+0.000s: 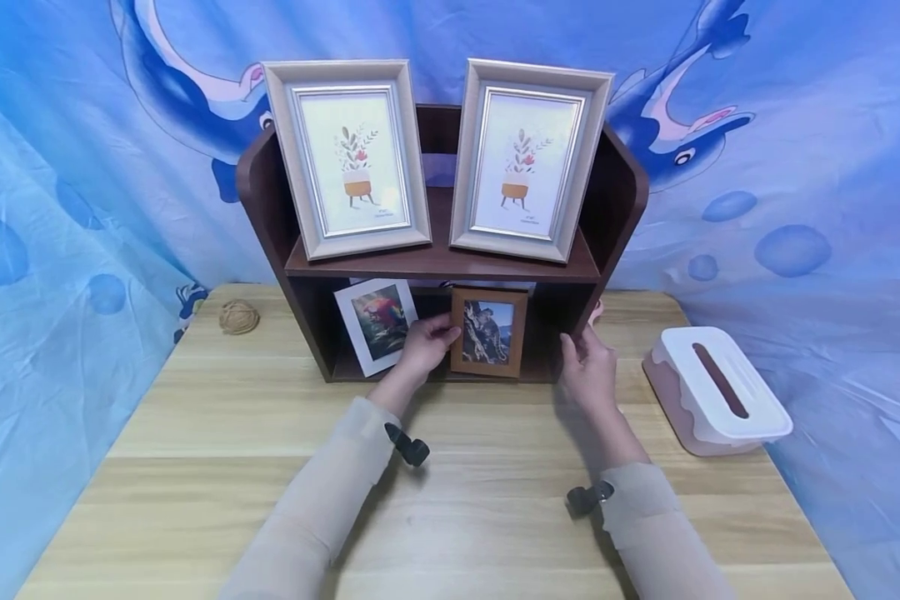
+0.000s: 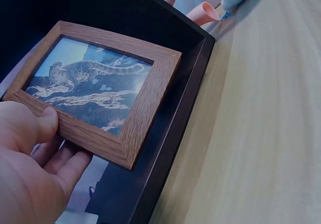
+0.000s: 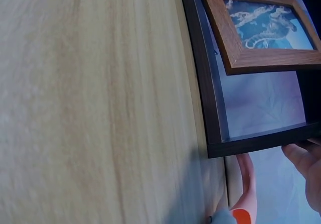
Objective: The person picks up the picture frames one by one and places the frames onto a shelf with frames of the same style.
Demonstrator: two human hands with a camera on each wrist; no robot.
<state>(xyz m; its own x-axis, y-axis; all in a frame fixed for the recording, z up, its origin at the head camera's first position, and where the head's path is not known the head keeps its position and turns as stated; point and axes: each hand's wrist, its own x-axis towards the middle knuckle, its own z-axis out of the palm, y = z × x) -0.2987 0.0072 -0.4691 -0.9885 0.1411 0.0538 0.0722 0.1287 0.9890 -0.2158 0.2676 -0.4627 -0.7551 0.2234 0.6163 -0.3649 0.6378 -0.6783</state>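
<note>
My left hand (image 1: 427, 343) pinches the left side of a brown wooden picture frame (image 1: 456, 333), thumb on its front and fingers behind. The frame holds a snow leopard picture (image 2: 90, 86) and stands tilted in the lower compartment of a dark brown two-tier shelf (image 1: 442, 265). Around the front edge of the shelf's right side panel, my right hand (image 1: 591, 367) has its thumb and fingers. A white picture frame (image 1: 412, 302) with a parrot picture leans to the left of the brown one, partly behind my left hand.
On the upper tier stand two large beige picture frames, a left one (image 1: 419, 183) and a right one (image 1: 461, 175). A ball of twine (image 1: 238, 317) lies at left on the wooden table (image 1: 465, 500). At right sits a tissue box (image 1: 765, 408). Something pink (image 3: 246, 204) is beside the shelf.
</note>
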